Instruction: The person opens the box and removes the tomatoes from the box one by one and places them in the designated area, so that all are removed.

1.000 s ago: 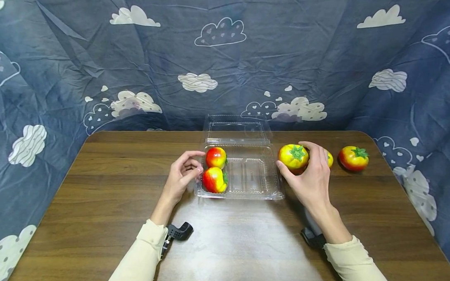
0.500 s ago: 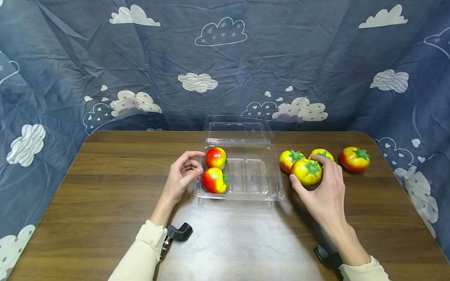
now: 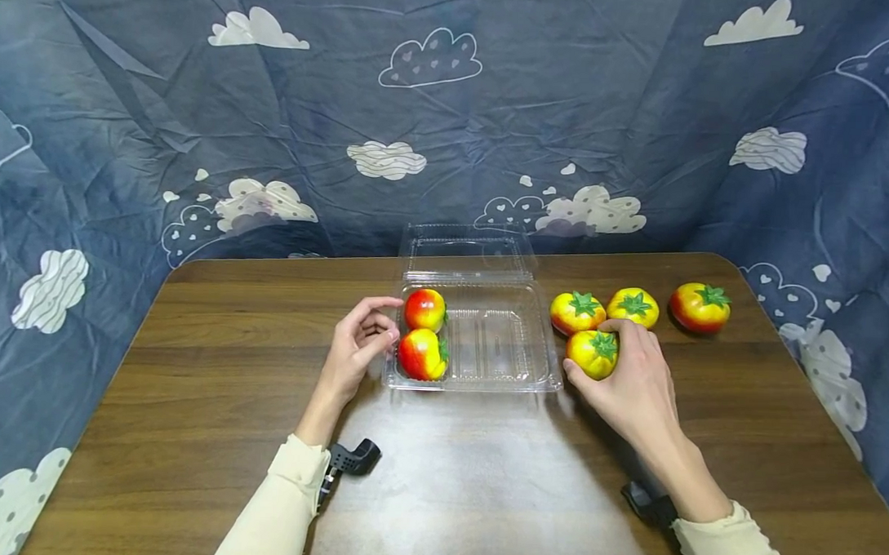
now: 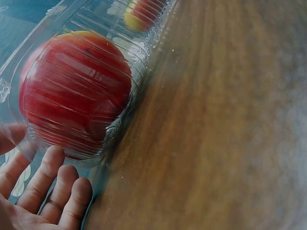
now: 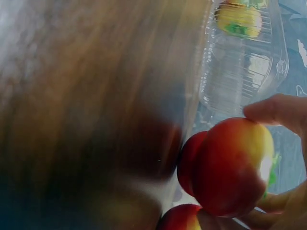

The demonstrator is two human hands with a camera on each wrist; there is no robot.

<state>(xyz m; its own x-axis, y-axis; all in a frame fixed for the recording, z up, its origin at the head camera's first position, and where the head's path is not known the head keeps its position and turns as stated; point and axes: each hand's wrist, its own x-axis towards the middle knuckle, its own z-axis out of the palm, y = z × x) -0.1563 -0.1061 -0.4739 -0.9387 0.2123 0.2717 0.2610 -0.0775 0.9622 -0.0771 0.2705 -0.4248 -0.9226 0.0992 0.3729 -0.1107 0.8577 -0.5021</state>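
My right hand (image 3: 638, 381) grips a red-and-yellow toy tomato (image 3: 592, 354) with a green leafy top, thumb on its left side and fingers at its right. In the right wrist view this tomato (image 5: 233, 167) partly hides another behind it. It is just right of a clear plastic clamshell container (image 3: 495, 387), whose lid (image 3: 469, 258) stands open at the back. At the container's left edge, my left hand (image 3: 354, 352) touches the rim with relaxed, bent fingers. Two similar toy fruits (image 3: 422, 354) lie on their sides, one behind the other, in the container's left part.
Behind the held tomato, two more toy tomatoes (image 3: 577, 313) stand close together, and another (image 3: 699, 308) sits farther right. The wooden table (image 3: 213, 384) ends at a blue cloud-patterned curtain (image 3: 318, 118).
The right hand has carried the tomato from beside the container's back right toward me, then down and slightly left, uncovering the two tomatoes behind. The left hand stays put.
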